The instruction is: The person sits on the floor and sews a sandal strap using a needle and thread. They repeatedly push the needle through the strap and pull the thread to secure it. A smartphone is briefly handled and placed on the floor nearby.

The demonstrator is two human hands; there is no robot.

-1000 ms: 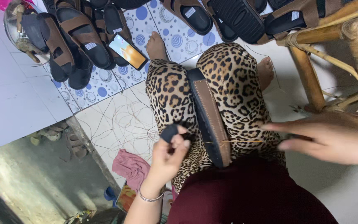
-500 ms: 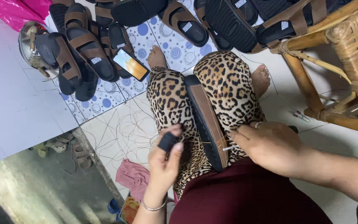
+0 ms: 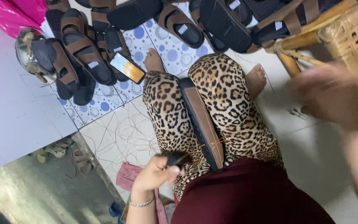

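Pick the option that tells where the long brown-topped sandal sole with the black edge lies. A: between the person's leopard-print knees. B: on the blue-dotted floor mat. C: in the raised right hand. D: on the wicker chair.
A: the brown-topped sandal sole is wedged lengthwise between the leopard-print knees, while the blurred right hand is lifted clear of it.

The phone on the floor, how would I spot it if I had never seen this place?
Start at the person's legs in leopard-print trousers and follow them to the bare foot on the dotted floor mat. Just beside that foot, against the cluster of dark sandals, lies the phone. It is the only flat, bright thing there, a lit rectangle among brown-strapped sandals.
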